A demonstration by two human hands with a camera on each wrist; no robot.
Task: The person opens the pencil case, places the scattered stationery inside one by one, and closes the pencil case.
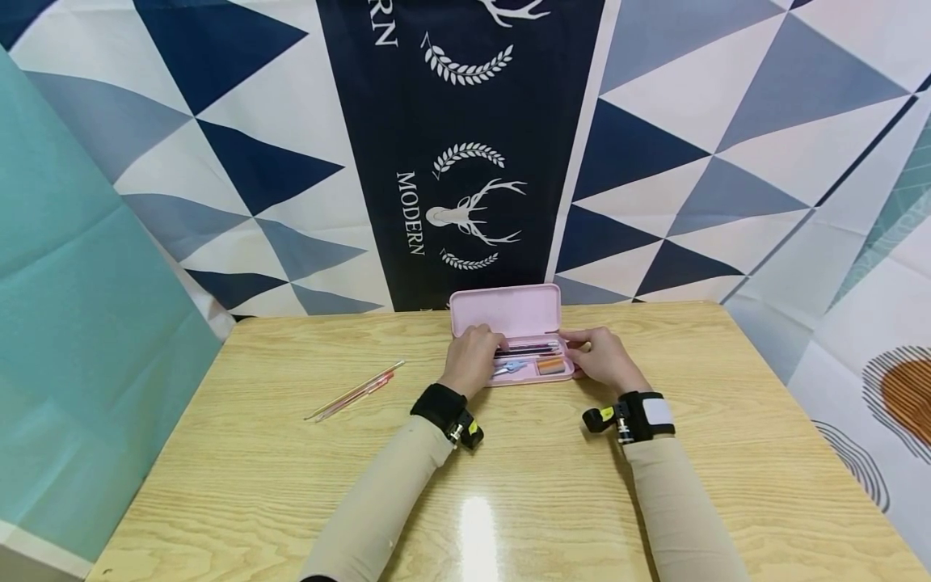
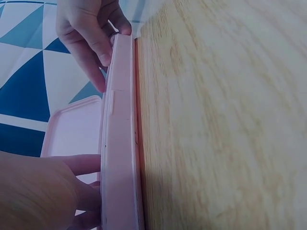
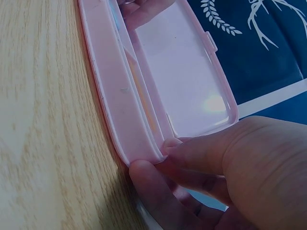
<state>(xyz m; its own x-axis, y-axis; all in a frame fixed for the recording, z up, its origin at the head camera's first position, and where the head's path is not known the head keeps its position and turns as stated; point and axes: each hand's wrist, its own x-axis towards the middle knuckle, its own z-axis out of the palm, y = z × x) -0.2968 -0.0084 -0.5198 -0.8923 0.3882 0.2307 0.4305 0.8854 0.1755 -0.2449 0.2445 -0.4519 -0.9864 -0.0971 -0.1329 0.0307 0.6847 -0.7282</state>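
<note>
A pink pencil case (image 2: 120, 143) lies at the back of the table with its lid (image 1: 505, 311) raised. Inside it are dark pencils (image 1: 534, 351), a light-blue tool (image 1: 511, 367) and an orange-and-grey block (image 1: 550, 367). My left hand (image 1: 471, 360) reaches over the case's left part, near the pencils' ends; its fingertips are hidden behind the front wall in the left wrist view, so I cannot tell whether they pinch anything. At the other end my right hand (image 1: 602, 356) grips the case's corner between thumb and fingers, seen closely in the right wrist view.
Left of the case, a few slim pencils (image 1: 354, 390) lie slanted together on the wooden table (image 1: 553, 485). A patterned cloth (image 1: 291, 162) hangs right behind the table's back edge. Teal cloth (image 1: 87, 323) borders the left side.
</note>
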